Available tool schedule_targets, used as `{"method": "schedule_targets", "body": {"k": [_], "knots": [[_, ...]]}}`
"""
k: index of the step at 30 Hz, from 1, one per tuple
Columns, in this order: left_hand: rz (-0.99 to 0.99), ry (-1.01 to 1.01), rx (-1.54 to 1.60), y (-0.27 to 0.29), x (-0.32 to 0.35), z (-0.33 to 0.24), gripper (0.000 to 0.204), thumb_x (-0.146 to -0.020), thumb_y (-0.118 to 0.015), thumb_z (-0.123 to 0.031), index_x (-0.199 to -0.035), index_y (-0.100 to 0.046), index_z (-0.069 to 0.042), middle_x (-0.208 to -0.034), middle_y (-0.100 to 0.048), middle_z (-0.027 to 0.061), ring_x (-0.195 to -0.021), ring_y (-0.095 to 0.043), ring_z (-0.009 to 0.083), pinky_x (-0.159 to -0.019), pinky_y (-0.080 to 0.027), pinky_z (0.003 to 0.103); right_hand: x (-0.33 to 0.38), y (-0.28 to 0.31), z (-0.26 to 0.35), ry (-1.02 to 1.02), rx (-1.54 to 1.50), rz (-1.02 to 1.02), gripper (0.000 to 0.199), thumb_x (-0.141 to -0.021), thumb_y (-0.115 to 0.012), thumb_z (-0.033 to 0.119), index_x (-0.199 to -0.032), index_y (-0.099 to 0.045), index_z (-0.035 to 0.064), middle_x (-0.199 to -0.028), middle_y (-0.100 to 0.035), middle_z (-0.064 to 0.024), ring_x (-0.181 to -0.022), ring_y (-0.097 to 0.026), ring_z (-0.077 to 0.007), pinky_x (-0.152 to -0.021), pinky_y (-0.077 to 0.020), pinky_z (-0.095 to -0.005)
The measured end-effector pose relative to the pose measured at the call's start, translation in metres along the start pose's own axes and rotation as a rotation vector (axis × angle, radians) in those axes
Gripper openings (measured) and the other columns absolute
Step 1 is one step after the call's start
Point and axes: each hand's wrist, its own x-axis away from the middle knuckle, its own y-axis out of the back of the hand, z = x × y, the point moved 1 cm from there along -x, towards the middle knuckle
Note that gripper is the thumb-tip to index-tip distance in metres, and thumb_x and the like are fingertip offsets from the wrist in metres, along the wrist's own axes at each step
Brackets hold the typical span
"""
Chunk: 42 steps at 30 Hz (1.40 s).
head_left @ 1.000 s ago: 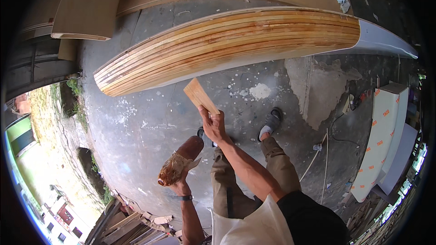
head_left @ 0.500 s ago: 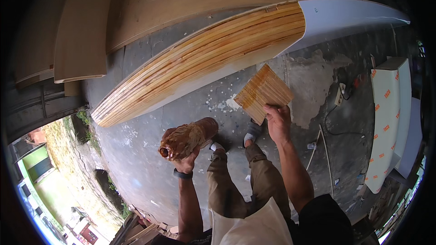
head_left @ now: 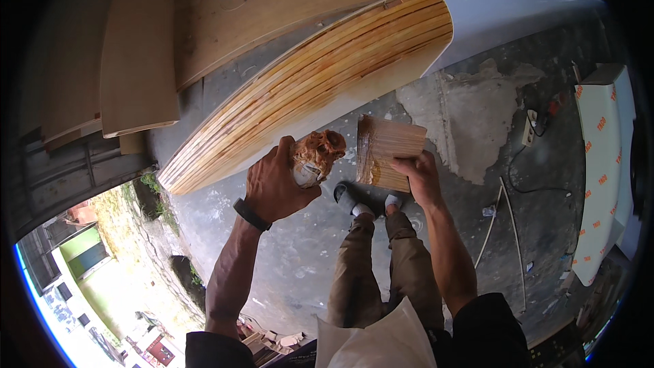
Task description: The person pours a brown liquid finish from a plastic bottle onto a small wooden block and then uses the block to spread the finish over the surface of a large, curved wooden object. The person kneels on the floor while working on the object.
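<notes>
My left hand [head_left: 276,184] is wrapped round a bottle [head_left: 316,158] crusted with brown glue; its open mouth faces right and upward. A pale patch shows on its side. Between the thumb and fingers of my right hand [head_left: 421,176] is a thin, squarish wooden piece [head_left: 395,152] with a lined grain. Wet, amber-brown glue coats its left edge, which faces the bottle mouth across a small gap. Beyond both hands lies a long, curved stack of panels [head_left: 327,61] with brown, glue-streaked wooden edges. A white sheet [head_left: 511,17] covers the stack's right end.
Brown boards [head_left: 139,54] stand at the far left. To the right are a printed white panel [head_left: 593,184], a power strip [head_left: 529,128] with a black cable, and thin sticks [head_left: 518,238] on the stained concrete floor [head_left: 293,266]. My slippered feet are below the wooden piece.
My left hand has raised the bottle and swung its mouth from the left round to the right, close to the wooden piece. My right hand has turned the piece, glued edge leftward. The view has shifted.
</notes>
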Motion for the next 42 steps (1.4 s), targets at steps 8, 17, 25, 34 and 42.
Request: {"method": "schedule_targets", "body": {"k": [8, 17, 25, 34, 42], "knots": [[0.017, 0.021, -0.286, 0.030, -0.007, -0.001, 0.074, -0.060, -0.089, -0.028, -0.121, -0.056, -0.001, -0.092, -0.072, 0.0192, -0.089, -0.071, 0.0402, -0.081, -0.056, 0.049, -0.006, -0.025, 0.003, 0.009, 0.038, 0.121, 0.023, -0.098, -0.066, 0.012, -0.116, -0.069, -0.0026, -0.107, -0.073, -0.0045, -0.101, -0.062, -0.0099, -0.093, -0.0480, -0.0292], [0.086, 0.013, -0.442, 0.045, -0.002, -0.008, 0.078, -0.066, -0.084, -0.032, -0.128, -0.051, 0.002, -0.098, -0.069, 0.0237, -0.092, -0.071, 0.0421, -0.085, -0.055, 0.051, -0.010, -0.039, -0.005, 0.051, 0.059, 0.175, 0.027, -0.104, -0.063, 0.020, -0.120, -0.066, -0.0020, -0.106, -0.071, -0.0044, -0.100, -0.059, -0.0103, -0.092, -0.0483, -0.0312], [0.157, 0.042, -0.460, 0.050, -0.008, -0.018, 0.081, -0.066, -0.086, -0.033, -0.129, -0.051, 0.003, -0.101, -0.070, 0.0227, -0.093, -0.070, 0.0405, -0.085, -0.054, 0.049, -0.011, -0.042, -0.005, 0.041, 0.098, 0.183, 0.030, -0.104, -0.063, 0.023, -0.122, -0.065, -0.0025, -0.107, -0.071, -0.0057, -0.100, -0.059, -0.0113, -0.091, -0.0489, -0.0313], [0.153, 0.042, -0.454, 0.048, -0.012, -0.019, 0.078, -0.066, -0.085, -0.031, -0.127, -0.052, 0.003, -0.096, -0.071, 0.0224, -0.089, -0.071, 0.0408, -0.083, -0.055, 0.050, -0.013, -0.039, -0.011, 0.030, 0.094, 0.161, 0.032, -0.105, -0.062, 0.024, -0.120, -0.066, -0.0034, -0.105, -0.071, -0.0058, -0.098, -0.060, -0.0110, -0.089, -0.0499, -0.0315], [0.154, 0.025, -0.451, 0.050, -0.014, -0.021, 0.069, -0.065, -0.084, -0.030, -0.119, -0.054, 0.001, -0.091, -0.072, 0.0215, -0.084, -0.072, 0.0400, -0.079, -0.056, 0.049, -0.014, -0.040, -0.016, -0.001, 0.082, 0.153, 0.031, -0.104, -0.064, 0.024, -0.118, -0.068, -0.0027, -0.104, -0.071, -0.0031, -0.098, -0.060, -0.0088, -0.090, -0.0499, -0.0303]]}}
